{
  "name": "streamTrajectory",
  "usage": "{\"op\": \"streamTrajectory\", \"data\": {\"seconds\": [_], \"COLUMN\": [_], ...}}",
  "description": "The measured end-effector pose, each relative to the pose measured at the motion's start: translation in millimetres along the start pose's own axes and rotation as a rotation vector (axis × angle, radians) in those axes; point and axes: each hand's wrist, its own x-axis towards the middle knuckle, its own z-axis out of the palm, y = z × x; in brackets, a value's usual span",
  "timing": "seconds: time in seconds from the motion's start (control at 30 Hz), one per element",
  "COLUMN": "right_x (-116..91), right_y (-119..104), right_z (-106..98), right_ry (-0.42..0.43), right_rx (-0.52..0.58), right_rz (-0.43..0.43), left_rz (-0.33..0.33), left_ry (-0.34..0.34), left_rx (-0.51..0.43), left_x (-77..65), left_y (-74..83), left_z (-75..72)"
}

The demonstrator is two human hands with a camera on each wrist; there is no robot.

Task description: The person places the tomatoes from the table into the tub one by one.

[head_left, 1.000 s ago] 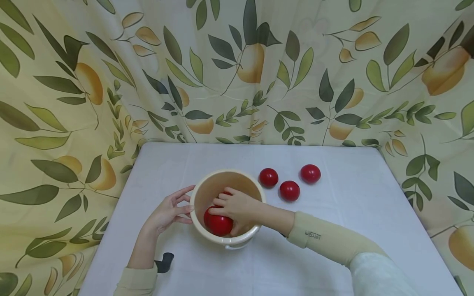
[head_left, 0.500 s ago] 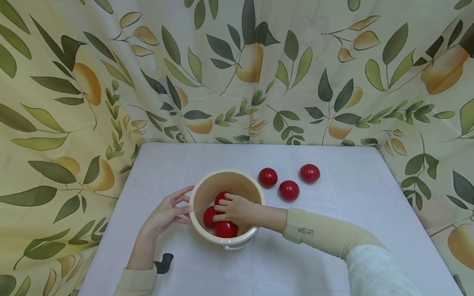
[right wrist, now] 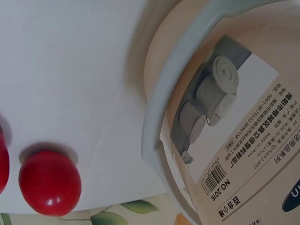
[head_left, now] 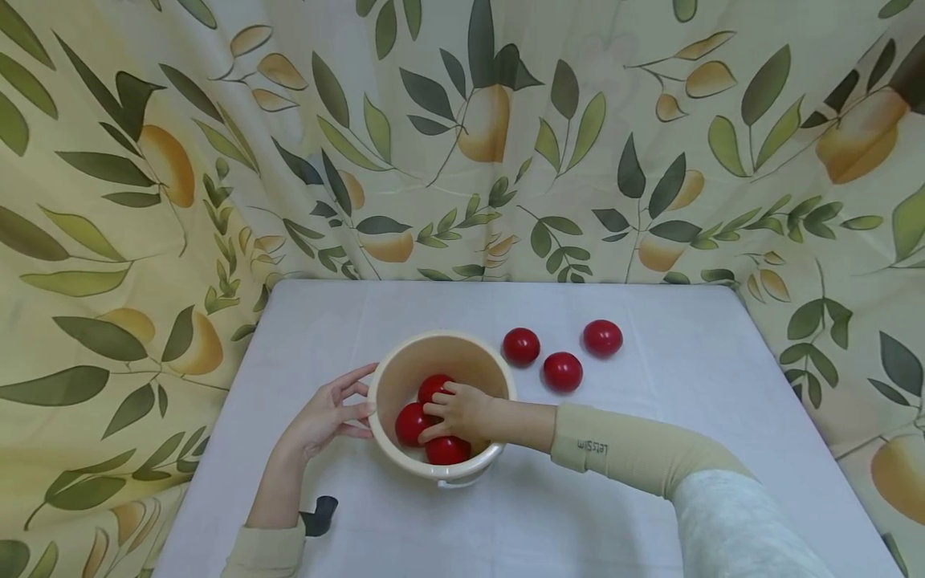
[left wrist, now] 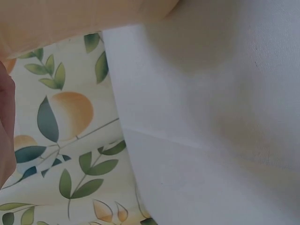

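Observation:
A cream plastic bucket (head_left: 497, 361) stands on the white table, with three glossy red balls (head_left: 448, 451) visible inside it. My left hand (head_left: 325, 413) is at the bucket's left side, its fairly straight fingers against the outer wall and rim. Inside the bucket is my right hand (head_left: 466, 413), its fingers spread over and between the balls; the wrist crosses the right rim and hides part of the inside. In the right wrist view, the bucket's printed label (right wrist: 253, 140) and grey handle (right wrist: 157, 103) show, but not the hand.
Three more red balls, the nearest one (head_left: 562, 372) among them, lie on the table (head_left: 650, 482) right of the bucket. A small black object (head_left: 319, 516) is beside the left wrist. A leaf-and-fruit patterned curtain (head_left: 462, 201) hangs behind the table.
My right hand has drawn slightly right within the bucket and its fingers have spread off the front ball. That ball has shifted right, so the three inside show apart. The left hand stays put.

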Motion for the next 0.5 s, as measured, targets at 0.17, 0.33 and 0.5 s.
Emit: {"op": "streamTrajectory", "data": {"seconds": [0.17,0.33,0.5], "right_x": [-1.6,-1.8,-0.7], "right_y": [1.0,1.9,3.8], "right_z": [-1.7,-0.7,0.9], "right_ry": [-0.003,0.022,0.044], "right_rx": [0.018,0.04,0.049], "right_rz": [-0.008,-0.021,-0.028], "left_rz": [0.001,-0.002,0.002], "left_ry": [0.002,0.001,0.001], "left_rx": [-0.001,-0.003,-0.007], "left_x": [-0.5,-0.3,-0.5], "left_y": [-0.4,-0.4,-0.3], "left_z": [-0.3,-0.2,-0.1]}}
